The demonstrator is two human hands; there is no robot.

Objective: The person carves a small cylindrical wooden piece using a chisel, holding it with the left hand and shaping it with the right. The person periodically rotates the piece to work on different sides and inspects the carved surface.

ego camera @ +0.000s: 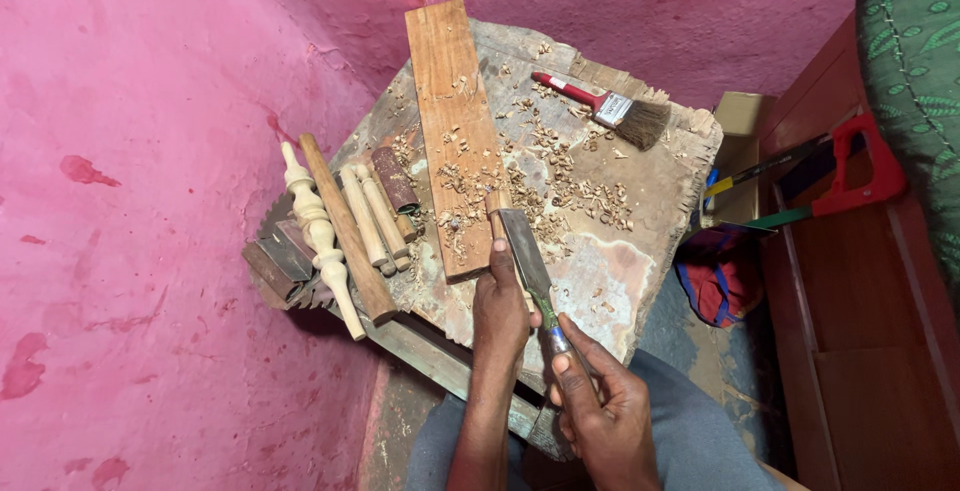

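Wooden peg (497,213) pinched upright in left hand (500,313) grip; right hand (600,413) grip wrapped round chisel (532,273).

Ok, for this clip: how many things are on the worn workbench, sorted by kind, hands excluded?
Flat wooden plank: 1
Paintbrush: 1
Chisel, held by both the left hand and right hand: 1
Small wood piece under the chisel: 1
Turned or round wooden pieces: 4
Dark roll, possibly sandpaper: 1
Total: 9
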